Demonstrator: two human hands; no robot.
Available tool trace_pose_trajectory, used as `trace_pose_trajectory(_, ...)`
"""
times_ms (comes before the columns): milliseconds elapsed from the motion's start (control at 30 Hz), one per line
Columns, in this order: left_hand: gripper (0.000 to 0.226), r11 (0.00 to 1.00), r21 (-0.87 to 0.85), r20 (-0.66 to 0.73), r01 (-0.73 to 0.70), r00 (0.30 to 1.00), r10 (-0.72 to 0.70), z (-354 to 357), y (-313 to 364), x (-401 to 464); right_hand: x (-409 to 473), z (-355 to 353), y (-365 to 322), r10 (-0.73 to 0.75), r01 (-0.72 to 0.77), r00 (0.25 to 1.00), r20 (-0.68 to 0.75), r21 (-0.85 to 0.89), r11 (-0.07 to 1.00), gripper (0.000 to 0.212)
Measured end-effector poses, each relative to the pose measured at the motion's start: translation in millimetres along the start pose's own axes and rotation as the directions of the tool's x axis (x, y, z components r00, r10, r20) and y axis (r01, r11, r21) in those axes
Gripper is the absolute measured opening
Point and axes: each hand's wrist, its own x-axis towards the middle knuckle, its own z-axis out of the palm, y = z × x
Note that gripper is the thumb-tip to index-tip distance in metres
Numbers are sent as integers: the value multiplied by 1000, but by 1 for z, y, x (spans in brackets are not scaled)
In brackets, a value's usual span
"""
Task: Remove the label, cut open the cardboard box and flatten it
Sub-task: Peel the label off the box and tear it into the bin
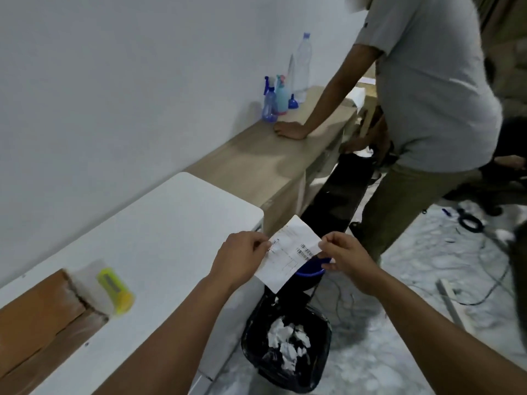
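Your left hand (241, 258) and right hand (346, 253) pinch the label (291, 252) at 9 and 3 o'clock, above the bin (286, 349).

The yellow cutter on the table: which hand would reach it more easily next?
Probably the left. Both hands pinch the label, but the left hand hangs over the white table's edge, nearer the yellow cutter and cardboard box. The right hand is out over the bin.

White wall (128, 81), wooden counter (256, 163), mottled floor (427, 323)
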Motion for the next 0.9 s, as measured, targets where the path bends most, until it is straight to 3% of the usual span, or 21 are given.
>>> trace_pose_trajectory(300,20,981,152,116,-117,988,100,44,59,36,-3,-64,17,129,-156,955,-266,-86,984,30)
trace_pose_trajectory(367,20,976,179,128,-125,986,103,48,63,43,-4,-67,14,122,-162,947,-298,-116,980,20)
trace_pose_trajectory(400,20,971,193,142,-139,983,113,49,63,46,-5,-67,13,95,-148,953,-287,-170,974,12)
trace_pose_trajectory(500,21,941,255,212,-223,962,171,48,63,54,-5,-62,10,-135,22,959,-249,-412,911,49)
trace_pose_trajectory(600,25,883,332,275,-332,929,246,47,63,61,-2,-49,-3,-393,246,911,-125,-602,760,52)
trace_pose_trajectory(733,24,826,381,283,-415,903,323,39,59,71,10,-28,-21,-450,310,892,43,-783,539,29)
trace_pose_trajectory(900,21,863,327,199,-385,921,336,25,43,81,23,-8,-31,-361,226,932,9,-794,564,16)
